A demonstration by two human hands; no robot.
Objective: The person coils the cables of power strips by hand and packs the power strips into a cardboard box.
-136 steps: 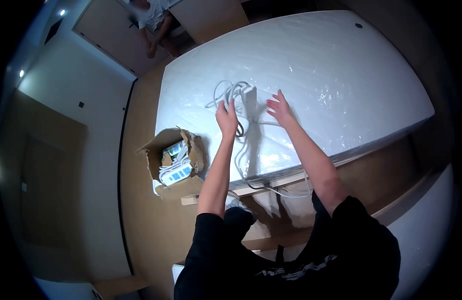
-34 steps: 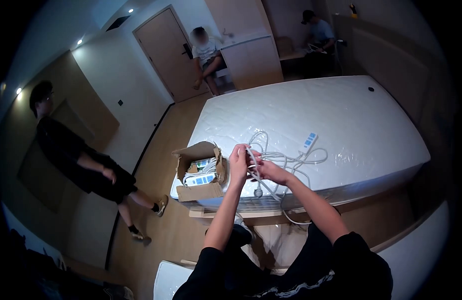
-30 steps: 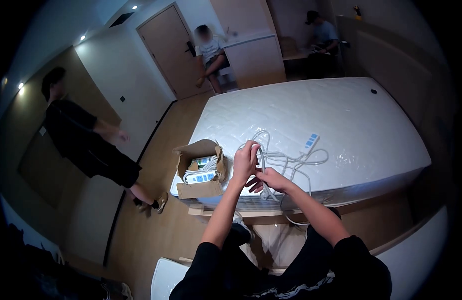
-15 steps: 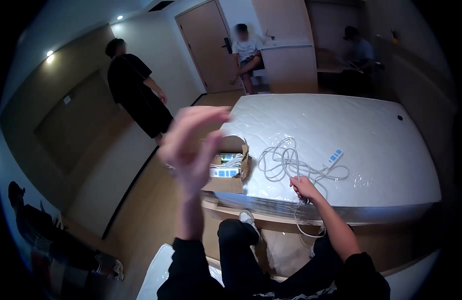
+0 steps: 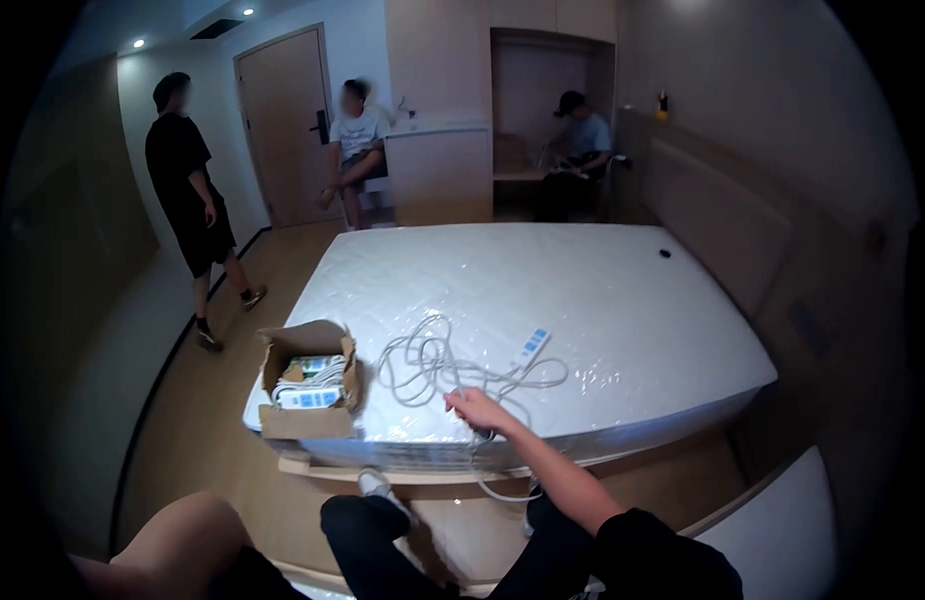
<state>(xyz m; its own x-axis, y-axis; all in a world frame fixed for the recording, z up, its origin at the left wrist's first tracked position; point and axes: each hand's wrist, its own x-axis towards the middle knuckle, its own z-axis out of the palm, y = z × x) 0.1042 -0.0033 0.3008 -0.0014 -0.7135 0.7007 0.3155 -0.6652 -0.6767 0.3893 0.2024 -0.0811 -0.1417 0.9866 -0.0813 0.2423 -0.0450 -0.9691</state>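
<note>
On the plastic-wrapped mattress [image 5: 622, 300], my right hand [image 5: 472, 408] is closed around a white power cord. The loose loops of the cord [image 5: 412, 372] spread just beyond my fingers, and one length hangs over the mattress's front edge. A white power strip [image 5: 531, 347] with blue sockets lies on the mattress past my hand, beside the loops. Only part of my bent left arm [image 5: 182, 540] shows at the lower left; my left hand is outside the view. What lies inside my right palm is partly hidden.
An open cardboard box [image 5: 307, 425] holding another power strip [image 5: 309, 398] and coiled cord stands on the mattress's left corner. One person [image 5: 187, 180] stands at the left; two others [image 5: 360, 140] [image 5: 582, 140] sit at the back. A small black object [image 5: 665, 254] lies on the far right corner.
My left hand, raised in front of me before, has dropped back out of view at the lower left. The camera has turned right. My right hand stays on the cord.
</note>
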